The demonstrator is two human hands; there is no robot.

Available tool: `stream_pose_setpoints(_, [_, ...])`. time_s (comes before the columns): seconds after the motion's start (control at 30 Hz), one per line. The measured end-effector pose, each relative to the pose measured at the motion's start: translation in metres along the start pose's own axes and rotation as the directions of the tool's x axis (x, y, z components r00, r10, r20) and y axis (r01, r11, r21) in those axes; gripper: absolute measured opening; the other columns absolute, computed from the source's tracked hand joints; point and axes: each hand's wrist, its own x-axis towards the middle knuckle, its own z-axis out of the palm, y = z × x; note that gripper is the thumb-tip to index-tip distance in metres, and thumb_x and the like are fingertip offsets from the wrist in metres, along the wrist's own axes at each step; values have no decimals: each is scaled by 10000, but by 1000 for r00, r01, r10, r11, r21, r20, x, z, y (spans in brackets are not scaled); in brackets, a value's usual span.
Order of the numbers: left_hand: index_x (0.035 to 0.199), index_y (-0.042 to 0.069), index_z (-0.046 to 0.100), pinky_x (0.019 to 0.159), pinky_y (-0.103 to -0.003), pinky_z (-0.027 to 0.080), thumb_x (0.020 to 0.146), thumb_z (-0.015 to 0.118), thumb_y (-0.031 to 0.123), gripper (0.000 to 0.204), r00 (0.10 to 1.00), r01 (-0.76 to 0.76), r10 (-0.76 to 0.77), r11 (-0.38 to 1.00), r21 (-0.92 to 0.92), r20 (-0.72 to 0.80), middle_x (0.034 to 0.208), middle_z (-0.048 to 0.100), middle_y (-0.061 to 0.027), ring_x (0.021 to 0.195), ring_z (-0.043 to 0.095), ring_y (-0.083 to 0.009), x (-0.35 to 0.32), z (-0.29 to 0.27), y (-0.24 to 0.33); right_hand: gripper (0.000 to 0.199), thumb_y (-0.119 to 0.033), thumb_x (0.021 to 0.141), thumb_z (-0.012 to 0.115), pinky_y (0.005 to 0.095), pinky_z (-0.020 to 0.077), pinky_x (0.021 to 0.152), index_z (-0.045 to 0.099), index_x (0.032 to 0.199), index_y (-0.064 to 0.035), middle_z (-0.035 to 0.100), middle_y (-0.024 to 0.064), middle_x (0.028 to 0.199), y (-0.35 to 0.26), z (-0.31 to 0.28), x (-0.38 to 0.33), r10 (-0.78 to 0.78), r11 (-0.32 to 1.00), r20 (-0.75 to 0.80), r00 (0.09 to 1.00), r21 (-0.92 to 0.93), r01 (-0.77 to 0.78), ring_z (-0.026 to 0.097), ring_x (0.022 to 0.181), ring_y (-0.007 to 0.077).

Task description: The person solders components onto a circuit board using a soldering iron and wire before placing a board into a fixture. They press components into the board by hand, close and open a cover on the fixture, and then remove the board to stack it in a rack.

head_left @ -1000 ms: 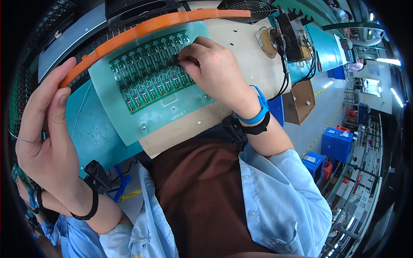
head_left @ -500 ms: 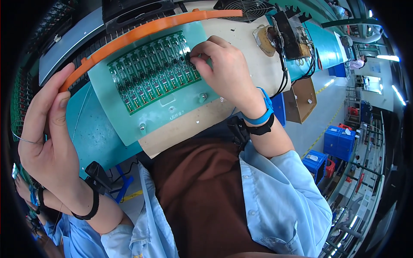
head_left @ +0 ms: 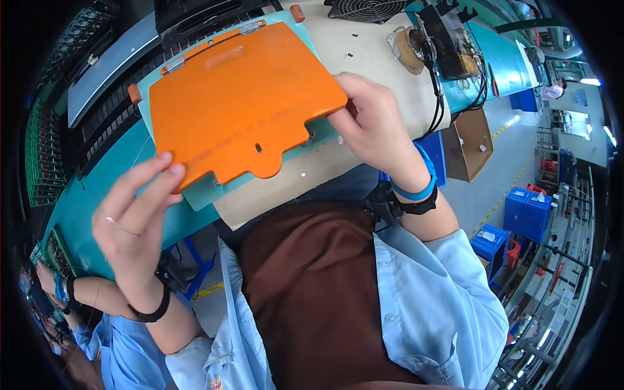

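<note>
Orange cover [head_left: 240,97] was pinched at its corners by left grip [head_left: 133,211] and right grip [head_left: 377,123]; a cardboard box [head_left: 465,157] held a white scrap [head_left: 482,148].

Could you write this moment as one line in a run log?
left hand: holding orange lid, near-left corner | right hand: holding lid's near-right corner | lid: above pale green plate, metal hinges along far edge
</note>
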Motion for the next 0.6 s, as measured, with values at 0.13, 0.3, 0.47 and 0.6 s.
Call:
stream_pose_setpoints(0.13, [1102,137,824,713,-281,597,808,769,-47,351,1000,-29,29,996,87,9,1166,766,-62,910,755,-205,-24,26,-9,175,17,900,672,326,529,647,699,1067,-28,648,103,870,4,7,-19,11,989,94,995,-145,3,637,699,242])
stream_pose_setpoints(0.3, [1090,211,833,622,-272,556,777,778,-35,401,999,-37,31,978,204,34,1171,762,8,807,726,-174,-35,44,-15,201,-15,891,708,376,531,659,694,1086,-64,633,98,875,-1,10,-35,-17,867,111,994,-494,70,652,747,297])
stream_pose_setpoints(0.47, [1080,246,836,619,-286,559,759,773,-24,424,1000,29,-30,984,174,6,1185,753,27,794,715,-154,-41,59,-17,242,-34,894,721,408,537,691,681,1128,-79,645,103,899,-9,14,-33,16,908,47,999,-420,5,668,788,314])
stream_pose_setpoints(0.6, [1081,239,836,647,-297,586,760,757,-34,428,998,67,-66,986,152,-11,1186,749,16,820,733,-173,-34,66,-12,267,-45,898,727,420,545,713,672,1157,-81,649,118,919,2,20,-25,19,946,35,999,-323,-7,675,813,326])
